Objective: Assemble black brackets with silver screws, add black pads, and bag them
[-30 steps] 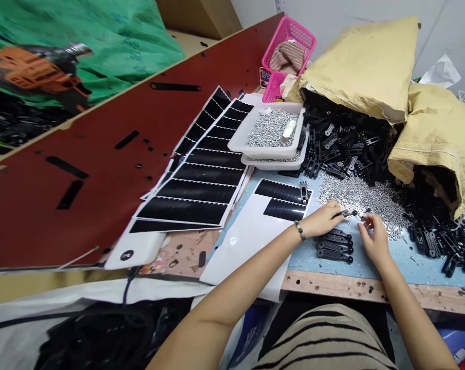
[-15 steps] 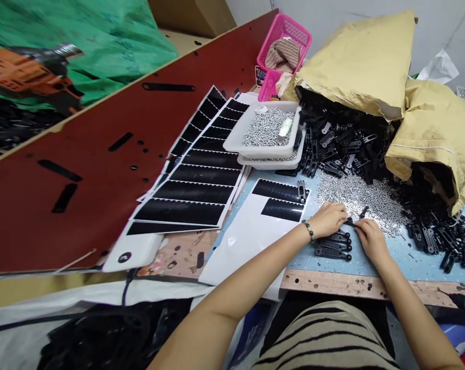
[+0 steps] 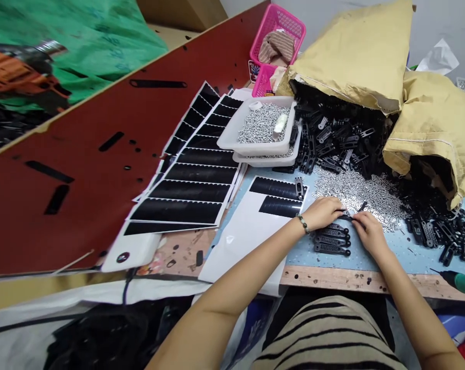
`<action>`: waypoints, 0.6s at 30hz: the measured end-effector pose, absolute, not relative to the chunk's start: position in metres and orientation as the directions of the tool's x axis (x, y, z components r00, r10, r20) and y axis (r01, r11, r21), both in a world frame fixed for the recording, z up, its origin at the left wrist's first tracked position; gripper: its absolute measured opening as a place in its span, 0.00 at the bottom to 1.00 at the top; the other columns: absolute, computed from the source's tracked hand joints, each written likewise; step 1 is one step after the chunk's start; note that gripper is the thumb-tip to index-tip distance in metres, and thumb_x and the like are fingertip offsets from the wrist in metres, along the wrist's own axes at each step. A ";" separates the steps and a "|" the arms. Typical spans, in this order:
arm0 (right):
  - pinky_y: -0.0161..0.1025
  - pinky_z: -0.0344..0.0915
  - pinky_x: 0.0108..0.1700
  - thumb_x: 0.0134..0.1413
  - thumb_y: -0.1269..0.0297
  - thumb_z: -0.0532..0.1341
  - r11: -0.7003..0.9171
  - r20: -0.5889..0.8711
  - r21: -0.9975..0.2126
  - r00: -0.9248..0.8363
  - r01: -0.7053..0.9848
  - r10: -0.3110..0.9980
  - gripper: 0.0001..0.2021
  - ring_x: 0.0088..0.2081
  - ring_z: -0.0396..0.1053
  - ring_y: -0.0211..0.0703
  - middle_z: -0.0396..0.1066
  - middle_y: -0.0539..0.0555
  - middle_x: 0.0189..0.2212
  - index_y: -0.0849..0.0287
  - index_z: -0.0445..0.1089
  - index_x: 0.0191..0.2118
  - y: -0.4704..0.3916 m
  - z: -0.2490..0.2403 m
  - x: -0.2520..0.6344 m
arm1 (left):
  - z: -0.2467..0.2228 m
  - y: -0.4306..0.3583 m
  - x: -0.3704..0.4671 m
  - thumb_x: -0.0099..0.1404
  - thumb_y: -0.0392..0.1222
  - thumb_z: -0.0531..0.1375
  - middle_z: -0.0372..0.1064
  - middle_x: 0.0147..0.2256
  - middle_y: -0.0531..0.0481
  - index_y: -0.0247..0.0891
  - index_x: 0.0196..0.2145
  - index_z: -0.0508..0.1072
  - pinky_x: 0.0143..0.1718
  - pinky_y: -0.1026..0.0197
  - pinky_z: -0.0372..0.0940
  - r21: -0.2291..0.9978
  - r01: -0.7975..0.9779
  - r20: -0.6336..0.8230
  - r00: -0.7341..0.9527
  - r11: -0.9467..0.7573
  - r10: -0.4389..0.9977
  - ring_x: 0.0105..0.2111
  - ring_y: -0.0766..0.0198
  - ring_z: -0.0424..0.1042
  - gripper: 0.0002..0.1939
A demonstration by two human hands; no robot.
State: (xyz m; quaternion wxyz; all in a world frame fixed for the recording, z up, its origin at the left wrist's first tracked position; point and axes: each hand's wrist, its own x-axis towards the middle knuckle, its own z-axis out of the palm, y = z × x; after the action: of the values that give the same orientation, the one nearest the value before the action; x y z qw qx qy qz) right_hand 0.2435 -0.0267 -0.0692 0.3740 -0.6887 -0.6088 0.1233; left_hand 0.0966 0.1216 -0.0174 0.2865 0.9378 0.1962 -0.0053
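Note:
Between my two hands is a small black plastic part [image 3: 346, 216], held close above the blue work surface. My left hand [image 3: 324, 212], with a bead bracelet at the wrist, grips its left end. Fingers of my right hand [image 3: 368, 229] pinch its right end. Just below them, several similar black plastic arms [image 3: 332, 241] lie side by side in a row. Another small black piece [image 3: 362, 206] lies beyond my right hand, at the edge of a spread of loose silver screws and nuts [image 3: 365, 192].
Stacked white trays of screws [image 3: 251, 146] stand behind a white sheet with black stickers [image 3: 236, 246]. More sticker sheets [image 3: 178, 210] lie left. Paper sacks [image 3: 351, 56] spill black parts at the back. A green screwdriver [image 3: 461, 282] lies at the right front edge.
The view has shifted slightly, so most things sit a little further left and up. The black part now shows more plainly stretched between both hands, which remain over the same spot.

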 end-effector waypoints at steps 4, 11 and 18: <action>0.45 0.67 0.46 0.61 0.62 0.53 0.009 0.271 -0.646 0.218 0.763 0.938 0.11 0.42 0.69 0.46 0.71 0.57 0.38 0.56 0.71 0.42 -0.031 -0.074 0.241 | -0.017 0.120 0.098 0.66 0.38 0.56 0.72 0.42 0.50 0.42 0.41 0.75 0.47 0.58 0.56 0.528 0.368 -0.141 0.927 -0.765 0.349 0.45 0.58 0.68 0.09; 0.45 0.68 0.45 0.61 0.64 0.53 0.023 0.258 -0.622 0.177 0.783 0.950 0.11 0.42 0.69 0.47 0.71 0.57 0.39 0.55 0.71 0.42 -0.030 -0.071 0.236 | -0.018 0.123 0.090 0.66 0.38 0.56 0.72 0.42 0.49 0.43 0.41 0.75 0.47 0.58 0.57 0.537 0.363 -0.155 0.930 -0.761 0.334 0.45 0.58 0.68 0.10; 0.46 0.68 0.45 0.60 0.65 0.52 0.064 0.252 -0.651 0.136 0.756 0.958 0.11 0.41 0.69 0.47 0.71 0.57 0.37 0.54 0.70 0.43 -0.036 -0.069 0.233 | -0.017 0.116 0.081 0.65 0.38 0.55 0.72 0.40 0.50 0.43 0.40 0.76 0.47 0.59 0.58 0.562 0.349 -0.144 0.934 -0.750 0.327 0.44 0.59 0.68 0.09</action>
State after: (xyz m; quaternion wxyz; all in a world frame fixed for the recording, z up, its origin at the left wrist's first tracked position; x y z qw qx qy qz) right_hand 0.2327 -0.0360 -0.0694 0.3480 -0.6687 -0.6410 0.1448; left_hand 0.0811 0.1164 -0.0172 0.3038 0.9352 0.1808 -0.0181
